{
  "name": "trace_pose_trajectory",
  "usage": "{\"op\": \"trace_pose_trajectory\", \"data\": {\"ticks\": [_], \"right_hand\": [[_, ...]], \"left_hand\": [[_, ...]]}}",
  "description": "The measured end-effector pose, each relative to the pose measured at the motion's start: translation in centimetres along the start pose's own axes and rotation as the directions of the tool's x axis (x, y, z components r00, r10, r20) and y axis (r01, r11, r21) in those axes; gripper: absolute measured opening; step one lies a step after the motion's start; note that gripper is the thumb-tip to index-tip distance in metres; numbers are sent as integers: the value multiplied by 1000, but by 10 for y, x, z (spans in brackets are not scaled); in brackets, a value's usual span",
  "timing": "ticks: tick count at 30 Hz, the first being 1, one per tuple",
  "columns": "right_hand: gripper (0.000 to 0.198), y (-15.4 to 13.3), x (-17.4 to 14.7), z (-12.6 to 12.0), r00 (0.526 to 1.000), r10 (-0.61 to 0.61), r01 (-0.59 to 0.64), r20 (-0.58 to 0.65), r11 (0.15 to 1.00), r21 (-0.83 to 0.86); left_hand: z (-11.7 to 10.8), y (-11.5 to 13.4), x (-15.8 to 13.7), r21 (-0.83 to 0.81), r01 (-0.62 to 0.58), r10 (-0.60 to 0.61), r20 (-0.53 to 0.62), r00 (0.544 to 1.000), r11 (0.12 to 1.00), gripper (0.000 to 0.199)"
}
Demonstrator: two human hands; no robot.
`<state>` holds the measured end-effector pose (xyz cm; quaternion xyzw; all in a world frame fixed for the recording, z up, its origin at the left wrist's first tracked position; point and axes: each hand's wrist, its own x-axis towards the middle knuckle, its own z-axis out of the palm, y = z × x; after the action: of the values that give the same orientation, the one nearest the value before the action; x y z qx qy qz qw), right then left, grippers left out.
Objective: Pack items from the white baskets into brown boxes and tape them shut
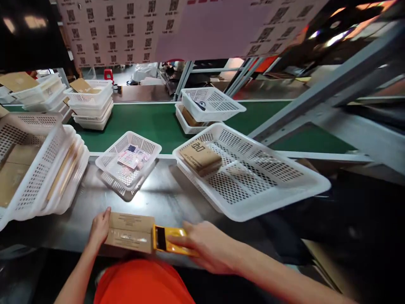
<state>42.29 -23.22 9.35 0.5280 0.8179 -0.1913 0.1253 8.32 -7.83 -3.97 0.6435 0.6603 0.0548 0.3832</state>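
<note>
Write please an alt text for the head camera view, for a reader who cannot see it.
At a metal workbench, the left hand steadies a flat brown carton while the right hand presses a yellow tool against its end. Behind them stand white perforated baskets, one holding a brown box, and a green conveyor belt.

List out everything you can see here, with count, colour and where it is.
Cardboard box: one, brown, near edge of the steel table, under the left hand.
Yellow tool: one, yellow and black, against the box's right end, under the right hand.
Large basket: one, white, tilted at right, holding a brown box.
Small baskets: two nested, white, table centre, holding packets.
Basket stacks: white, at left and on the green conveyor belt.
Steel table: one, grey.
Code sheets: white, overhead.
Left hand: flat on the box's left end.
Right hand: resting on the yellow tool.
</note>
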Motion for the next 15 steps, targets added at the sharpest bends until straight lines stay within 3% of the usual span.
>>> {"op": "trace_pose_trajectory", "data": {"ticks": [3,5,9,12,15], "right_hand": [[54,37,-59,36,988,150,-152,23,982,112],[53,46,-71,57,975,212,-221,72,962,159],[54,34,-22,88,982,172,-183,83,972,144],[50,16,30,103,992,126,-127,15,982,140],[49,4,56,113,986,154,-139,-71,975,175]], "left_hand": [[1,-3,-1,-16,-15,15,-7,1000,1000,63],[2,-5,-1,-21,-2,1,-17,1000,1000,64],[3,-10,3,-1,1,-1,-14,1000,1000,67],[0,-12,6,23,13,-13,-17,1000,1000,69],[-2,-10,3,33,64,-62,-59,996,997,72]]}}
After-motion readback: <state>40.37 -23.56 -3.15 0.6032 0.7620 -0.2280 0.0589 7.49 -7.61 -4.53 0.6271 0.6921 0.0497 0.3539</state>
